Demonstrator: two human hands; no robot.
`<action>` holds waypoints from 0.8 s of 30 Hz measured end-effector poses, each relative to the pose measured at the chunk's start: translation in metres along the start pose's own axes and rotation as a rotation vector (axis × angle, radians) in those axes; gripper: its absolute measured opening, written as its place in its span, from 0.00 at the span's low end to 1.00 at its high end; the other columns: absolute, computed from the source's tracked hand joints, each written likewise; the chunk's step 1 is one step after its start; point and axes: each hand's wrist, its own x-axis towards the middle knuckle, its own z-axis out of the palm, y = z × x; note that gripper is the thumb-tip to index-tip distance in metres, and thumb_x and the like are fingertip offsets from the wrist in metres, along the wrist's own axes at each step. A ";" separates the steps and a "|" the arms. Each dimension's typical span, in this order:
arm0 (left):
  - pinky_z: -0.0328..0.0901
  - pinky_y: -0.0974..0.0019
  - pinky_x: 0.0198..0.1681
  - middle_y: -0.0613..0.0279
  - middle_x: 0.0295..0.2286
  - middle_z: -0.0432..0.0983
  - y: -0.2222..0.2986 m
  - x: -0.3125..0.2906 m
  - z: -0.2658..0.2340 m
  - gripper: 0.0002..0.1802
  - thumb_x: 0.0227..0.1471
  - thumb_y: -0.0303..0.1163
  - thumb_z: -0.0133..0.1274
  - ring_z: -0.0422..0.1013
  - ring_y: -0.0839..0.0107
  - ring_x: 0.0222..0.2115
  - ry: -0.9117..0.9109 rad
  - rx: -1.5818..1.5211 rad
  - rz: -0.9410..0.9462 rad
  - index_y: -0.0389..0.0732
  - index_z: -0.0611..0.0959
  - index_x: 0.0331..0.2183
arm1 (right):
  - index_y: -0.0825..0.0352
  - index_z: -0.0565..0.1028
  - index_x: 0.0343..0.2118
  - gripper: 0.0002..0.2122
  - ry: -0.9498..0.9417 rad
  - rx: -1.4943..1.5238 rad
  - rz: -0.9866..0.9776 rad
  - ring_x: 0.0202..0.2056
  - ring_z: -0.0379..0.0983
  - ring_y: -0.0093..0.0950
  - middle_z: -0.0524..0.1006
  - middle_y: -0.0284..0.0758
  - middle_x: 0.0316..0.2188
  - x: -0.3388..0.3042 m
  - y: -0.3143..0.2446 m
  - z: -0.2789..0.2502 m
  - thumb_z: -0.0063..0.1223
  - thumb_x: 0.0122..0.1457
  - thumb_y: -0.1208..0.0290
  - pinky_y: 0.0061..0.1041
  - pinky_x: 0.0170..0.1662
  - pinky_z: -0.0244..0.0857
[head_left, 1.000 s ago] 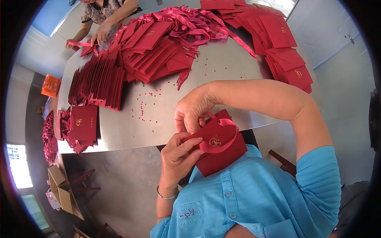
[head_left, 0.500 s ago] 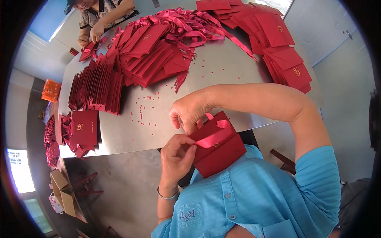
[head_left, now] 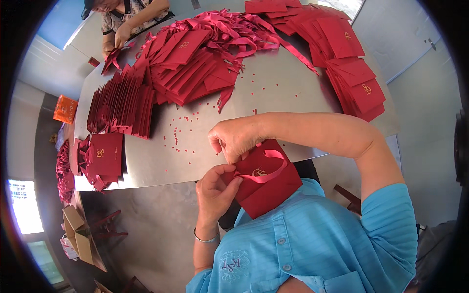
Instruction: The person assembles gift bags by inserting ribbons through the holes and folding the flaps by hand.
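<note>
A small red paper gift bag (head_left: 264, 193) with a gold emblem leans against my blue shirt at the table's near edge. Across its face loops a pink ribbon (head_left: 279, 172). My left hand (head_left: 217, 188) pinches the ribbon between thumb and forefinger at the bag's left edge. Bent over the bag's upper left edge, my right hand (head_left: 237, 139) has its fingers curled close to the left fingertips. What those right fingers grip is hidden, and a bit of pink ribbon shows beside them.
Stacks of flat red bags (head_left: 183, 68) and a heap of pink ribbons (head_left: 229, 31) cover the metal table (head_left: 205, 166). More bags (head_left: 354, 73) lie at the right. Small red dots are scattered mid-table. A co-worker (head_left: 129, 24) handles a red bag far left. An open cardboard box (head_left: 77, 234) stands lower left.
The ribbon loop has swung open and lower across the bag's face, uncovering the emblem. My right hand has moved slightly down toward my left fingertips.
</note>
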 end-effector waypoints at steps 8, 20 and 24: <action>0.57 0.81 0.20 0.71 0.22 0.75 0.003 -0.009 -0.001 0.13 0.39 0.19 0.65 0.60 0.89 0.17 0.038 -0.086 0.186 0.36 0.82 0.32 | 0.71 0.68 0.33 0.12 0.092 0.078 -0.029 0.21 0.72 0.24 0.74 0.36 0.22 0.005 0.010 0.005 0.52 0.43 0.82 0.25 0.20 0.62; 0.53 0.85 0.20 0.75 0.24 0.74 -0.008 -0.003 0.002 0.15 0.40 0.17 0.64 0.58 0.92 0.18 -0.006 -0.193 0.054 0.36 0.78 0.33 | 0.65 0.72 0.32 0.05 0.686 -0.445 -0.464 0.30 0.74 0.39 0.76 0.35 0.27 0.038 0.038 -0.011 0.52 0.51 0.76 0.37 0.34 0.66; 0.56 0.81 0.20 0.73 0.23 0.73 -0.013 -0.001 0.003 0.15 0.42 0.19 0.63 0.58 0.90 0.18 0.011 -0.028 -0.046 0.36 0.77 0.34 | 0.65 0.73 0.38 0.09 1.012 -0.475 -0.803 0.30 0.75 0.33 0.77 0.34 0.27 0.009 0.054 -0.021 0.54 0.53 0.74 0.30 0.33 0.67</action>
